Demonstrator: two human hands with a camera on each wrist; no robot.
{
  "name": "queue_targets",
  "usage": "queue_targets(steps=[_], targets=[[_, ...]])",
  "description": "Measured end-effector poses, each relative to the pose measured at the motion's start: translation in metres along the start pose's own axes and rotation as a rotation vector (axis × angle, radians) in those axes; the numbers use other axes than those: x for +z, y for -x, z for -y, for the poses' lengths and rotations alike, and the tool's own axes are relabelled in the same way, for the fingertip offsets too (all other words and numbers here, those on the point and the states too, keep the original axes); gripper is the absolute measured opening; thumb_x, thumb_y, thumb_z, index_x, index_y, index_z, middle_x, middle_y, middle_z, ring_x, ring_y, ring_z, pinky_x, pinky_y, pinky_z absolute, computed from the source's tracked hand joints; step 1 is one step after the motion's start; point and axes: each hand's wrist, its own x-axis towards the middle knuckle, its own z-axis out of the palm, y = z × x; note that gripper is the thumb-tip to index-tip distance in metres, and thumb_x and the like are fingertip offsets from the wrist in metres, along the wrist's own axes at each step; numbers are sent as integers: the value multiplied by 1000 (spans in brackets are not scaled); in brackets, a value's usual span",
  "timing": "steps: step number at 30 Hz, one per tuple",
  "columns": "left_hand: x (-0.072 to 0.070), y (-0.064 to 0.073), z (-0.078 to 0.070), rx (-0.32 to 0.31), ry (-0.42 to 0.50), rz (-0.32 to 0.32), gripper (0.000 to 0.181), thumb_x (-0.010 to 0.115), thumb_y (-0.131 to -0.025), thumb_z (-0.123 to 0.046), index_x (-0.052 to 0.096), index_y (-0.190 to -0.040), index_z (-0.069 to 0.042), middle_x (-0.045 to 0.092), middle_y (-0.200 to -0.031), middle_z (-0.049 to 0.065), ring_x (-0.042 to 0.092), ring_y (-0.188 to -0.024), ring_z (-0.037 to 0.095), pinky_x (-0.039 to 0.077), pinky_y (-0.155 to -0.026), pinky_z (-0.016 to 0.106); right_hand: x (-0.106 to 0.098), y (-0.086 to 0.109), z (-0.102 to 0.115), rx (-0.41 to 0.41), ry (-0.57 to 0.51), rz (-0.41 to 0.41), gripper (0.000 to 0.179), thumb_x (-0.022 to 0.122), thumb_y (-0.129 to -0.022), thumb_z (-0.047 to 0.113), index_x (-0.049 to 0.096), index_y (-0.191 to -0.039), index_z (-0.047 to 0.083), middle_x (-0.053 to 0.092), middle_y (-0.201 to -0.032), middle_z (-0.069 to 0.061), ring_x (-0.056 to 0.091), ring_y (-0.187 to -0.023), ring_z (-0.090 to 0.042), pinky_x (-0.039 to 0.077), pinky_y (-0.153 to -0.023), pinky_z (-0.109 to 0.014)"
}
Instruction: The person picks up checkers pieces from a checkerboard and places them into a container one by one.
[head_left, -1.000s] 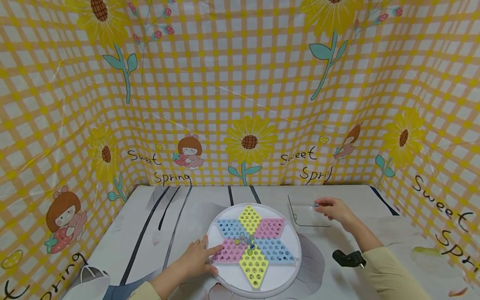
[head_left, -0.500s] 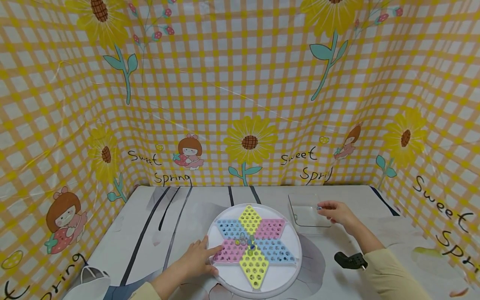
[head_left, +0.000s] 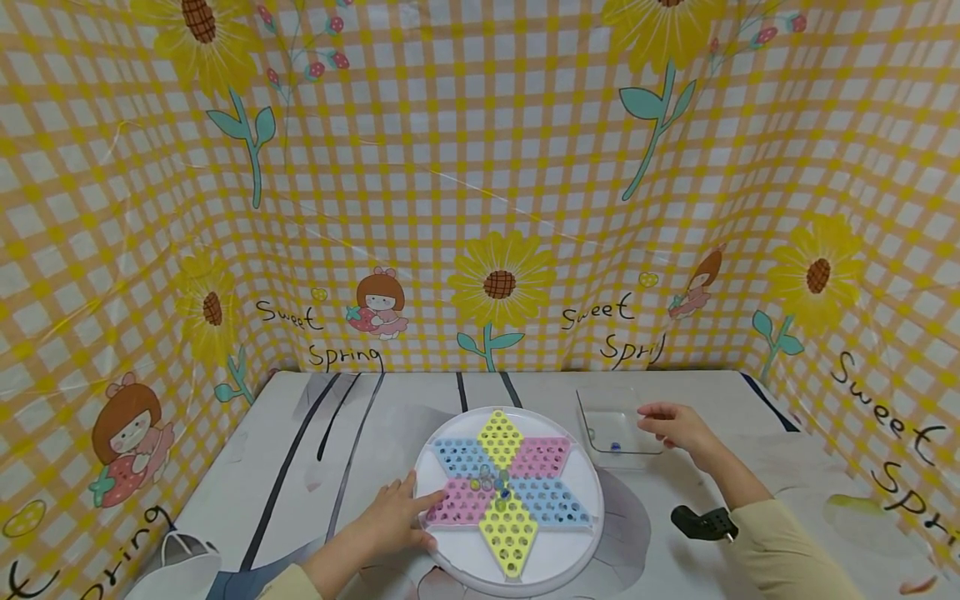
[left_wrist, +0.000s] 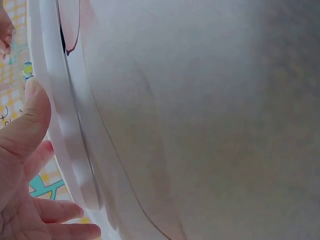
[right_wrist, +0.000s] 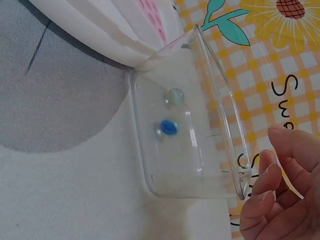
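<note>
Blue marble (right_wrist: 169, 127): lying on the floor of the clear box, near the middle of the right wrist view.
Pale marble (right_wrist: 176, 96): in the same box, just above the blue one in that view.
Clear box (right_wrist: 192, 172): on the table, right of centre in the lower part of the head view, see-through walls, just beside the board.
Right hand (head_left: 678, 427): at the box's right side, fingers loosely bent, a narrow gap at the tips, and I see nothing held.
Game board (head_left: 562, 546): round and white, bottom centre of the head view, with a six-pointed star of yellow, pink and blue holes.
Marble cluster (head_left: 487, 482): gathered about the star's middle.
Left hand (head_left: 393, 517): at the board's left edge, fingers spread wide, index finger over the pink point, pinching nothing.
Black device (head_left: 703, 523): lower right, by the beige sleeve (head_left: 780, 550).
Table (head_left: 405, 400): pale, with dark stripes.
Checked cloth (head_left: 420, 175): hung behind and at both sides, yellow and orange, printed with sunflowers (head_left: 498, 285).
</note>
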Motion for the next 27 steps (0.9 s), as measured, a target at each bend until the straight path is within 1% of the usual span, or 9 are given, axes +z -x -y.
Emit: queue_targets(steps=[4,6,9,13,18,21,23,27], targets=[[-1,0,-1,-12,7,13,69,56,-60,-52,43,-122,-26,27,-124,33,32,-107,49,26,-88,55,1,0,3,-18,4,-2,50,53,-79,33,44,-114,-3,52,-90,-11,45,-70,-23,42,-59,-30],[-2,0,-2,-22,18,25,69,56,-60,-52,42,-122,-26,26,-125,32,30,-109,49,24,-88,55,3,1,7,-23,3,-2,53,55,-78,36,45,-113,-2,52,-89,-9,45,-71,-24,42,-59,-29],[-3,1,-3,-37,31,42,70,55,-59,-53,42,-123,-26,24,-127,31,28,-111,48,23,-89,55,7,2,15,-39,7,7,51,55,-78,35,46,-113,-1,52,-91,-9,45,-73,-23,41,-58,-29],[-3,1,-4,-30,22,32,70,56,-60,-53,42,-123,-25,25,-126,32,30,-108,49,24,-89,55,15,5,25,-60,16,15,47,56,-77,35,48,-110,2,53,-91,-9,44,-73,-22,41,-59,-30],[-3,1,-3,-37,35,42,70,55,-60,-53,42,-123,-25,24,-127,32,29,-110,49,23,-90,55,28,9,41,-100,23,40,43,57,-76,34,51,-107,4,54,-92,-9,45,-73,-20,41,-59,-30],[-3,0,-3,-46,49,54,70,55,-60,-53,42,-123,-26,23,-128,31,27,-112,48,22,-90,55,37,12,50,-139,19,62,40,57,-77,30,51,-107,2,55,-91,-10,45,-71,-20,41,-57,-29],[-2,0,-2,-40,45,50,70,55,-60,-53,42,-123,-26,23,-128,31,28,-111,48,22,-90,55,43,12,54,-153,8,79,41,57,-77,29,51,-107,2,56,-91,-9,45,-71,-20,41,-56,-29],[-2,0,-1,-27,34,39,70,55,-60,-53,42,-123,-25,24,-127,32,30,-109,49,24,-89,55,56,12,60,-155,-11,111,40,59,-75,30,53,-105,4,56,-92,-7,48,-73,-22,42,-57,-31]])
